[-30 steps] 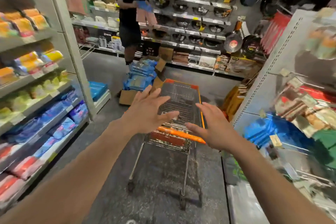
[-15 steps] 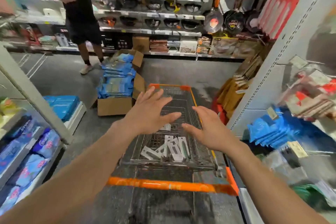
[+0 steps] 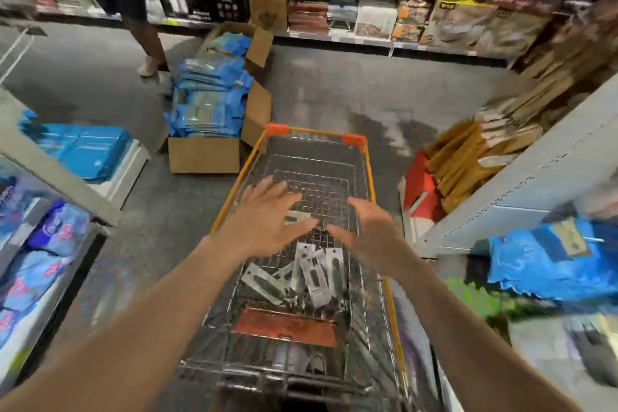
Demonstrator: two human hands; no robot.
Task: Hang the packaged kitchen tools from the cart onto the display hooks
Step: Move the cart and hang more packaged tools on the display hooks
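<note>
Surrounding the cart: soft blue and purple packs (image 3: 50, 244) are stacked on the left shelving; a cardboard box (image 3: 204, 154) filled with blue packets (image 3: 210, 94) is set on the floor just beside the cart's far left corner; another person's legs (image 3: 143, 30) are seen beyond the box; wooden boards (image 3: 468, 157) are piled to the right, against a white shelf upright (image 3: 521, 184).
Materials: the cart (image 3: 369, 170) is built of grey wire mesh with an orange rim; the packaged kitchen tools (image 3: 312, 274) are flat white cards bearing long dark items, heaped crosswise.
Tools' place: the packs are left on the basket floor, toward the near end.
Left hand (image 3: 264, 214): held over the basket with fingers straight and spread; nothing is gripped.
Right hand (image 3: 371, 231): held alongside, fingers loosely bent, nothing gripped.
Relation: the packs are seen just nearer than both hands, between the wrists, untouched.
</note>
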